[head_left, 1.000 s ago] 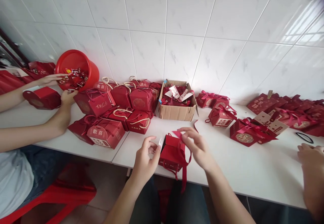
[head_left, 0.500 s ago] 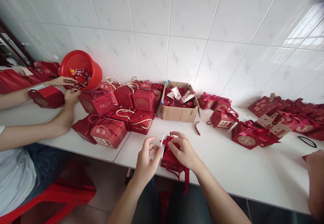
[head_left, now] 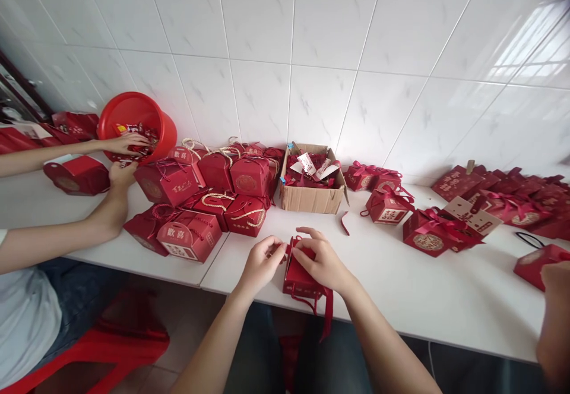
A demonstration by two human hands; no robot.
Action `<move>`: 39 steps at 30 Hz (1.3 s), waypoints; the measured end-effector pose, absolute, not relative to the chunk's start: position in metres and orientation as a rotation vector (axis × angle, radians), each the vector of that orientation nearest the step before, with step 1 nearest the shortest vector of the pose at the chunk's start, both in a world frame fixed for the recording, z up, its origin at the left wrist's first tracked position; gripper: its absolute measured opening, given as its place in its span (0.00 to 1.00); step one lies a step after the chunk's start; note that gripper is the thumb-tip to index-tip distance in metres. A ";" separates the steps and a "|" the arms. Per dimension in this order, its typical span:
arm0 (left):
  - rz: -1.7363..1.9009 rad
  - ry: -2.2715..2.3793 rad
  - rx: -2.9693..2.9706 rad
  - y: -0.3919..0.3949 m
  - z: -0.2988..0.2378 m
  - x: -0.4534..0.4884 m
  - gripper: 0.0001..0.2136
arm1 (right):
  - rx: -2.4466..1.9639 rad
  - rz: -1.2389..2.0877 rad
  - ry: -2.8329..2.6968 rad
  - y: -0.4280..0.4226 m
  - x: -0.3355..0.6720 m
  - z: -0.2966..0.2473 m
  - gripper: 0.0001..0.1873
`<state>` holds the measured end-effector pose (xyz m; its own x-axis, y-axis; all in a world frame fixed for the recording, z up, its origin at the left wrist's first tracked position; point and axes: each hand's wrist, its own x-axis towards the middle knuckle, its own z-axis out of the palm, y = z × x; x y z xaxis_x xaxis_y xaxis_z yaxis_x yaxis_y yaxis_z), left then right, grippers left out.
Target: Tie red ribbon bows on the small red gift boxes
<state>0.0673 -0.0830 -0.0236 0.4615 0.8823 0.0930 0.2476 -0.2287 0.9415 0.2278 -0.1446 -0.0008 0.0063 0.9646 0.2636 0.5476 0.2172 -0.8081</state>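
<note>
A small red gift box (head_left: 303, 278) lies on its side at the table's front edge. A red cord and a ribbon (head_left: 327, 314) hang from its near end. My left hand (head_left: 263, 264) is closed in a pinch at the box's left edge, on a small red flap largely covered by the fingers. From the right, my right hand (head_left: 321, 260) grips the box, its thumb over the upper face and the index finger stretched past the far end. The box's inside is hidden.
Stacked red gift boxes (head_left: 167, 183) stand left of a cardboard carton (head_left: 312, 199) with ribbons and tags. Ribbon-tied boxes (head_left: 387, 207) stand right. At left, a co-worker's hands (head_left: 127, 144) reach into a red bucket (head_left: 167, 126); another person's hand (head_left: 556, 287) is at far right.
The box's left flap, with its white inner side showing before, has folded in against the box. My left fingers have drawn together. At far right, a red box has come into view by the other person's hand.
</note>
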 end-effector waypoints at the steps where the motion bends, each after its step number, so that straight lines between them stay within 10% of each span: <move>1: 0.813 1.065 1.807 -0.078 -0.028 0.064 0.12 | -1.394 0.633 -1.573 -0.146 0.232 -0.001 0.08; 12: 0.876 2.003 1.961 -0.066 -0.075 -0.009 0.09 | -1.267 1.480 -0.987 -0.243 0.265 -0.062 0.18; 24: 0.749 1.208 1.569 -0.100 -0.073 0.041 0.26 | -1.474 1.272 -0.692 -0.228 0.257 -0.087 0.44; 39: 1.137 0.658 1.774 -0.073 0.021 0.074 0.15 | -1.134 0.963 -1.233 -0.143 0.263 0.020 0.15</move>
